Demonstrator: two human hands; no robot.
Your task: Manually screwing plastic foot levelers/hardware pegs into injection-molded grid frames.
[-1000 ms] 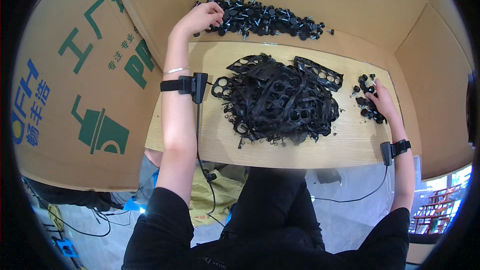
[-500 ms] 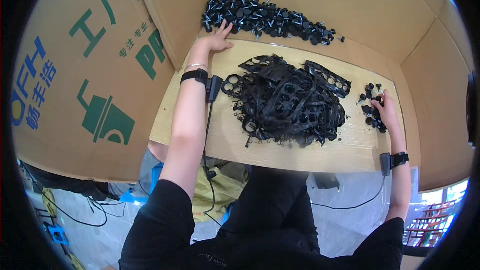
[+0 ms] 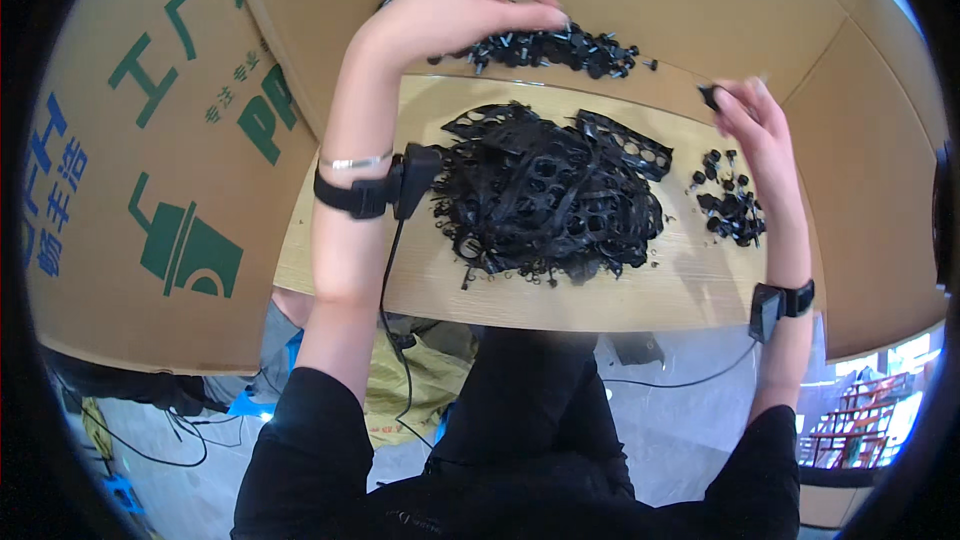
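Note:
My left hand (image 3: 470, 2) is raised over the far pile of black-headed screws (image 3: 560, 52), its thumb and fingers apart and nothing seen between them. On the right, my right hand (image 3: 757, 125) is lifted off the board and pinches a small black piece (image 3: 711, 98), too blurred to name exactly. Below that hand lies a small group of black knob screws (image 3: 738, 218) with metal shanks. A large heap of black rubbery sheet scrap (image 3: 555, 195), full of round holes, fills the middle of the board between my arms.
Cardboard walls (image 3: 660, 0) enclose the pale wooden board (image 3: 400, 290) at the back and sides. Each forearm wears a strapped black device (image 3: 415, 180) with a cable. Small black rings and crumbs lie along the heap's near edge.
My left hand has risen from beside the far screw pile and swung up over it. My right hand has lifted from the small screw group, up and away, with a black piece in its fingers.

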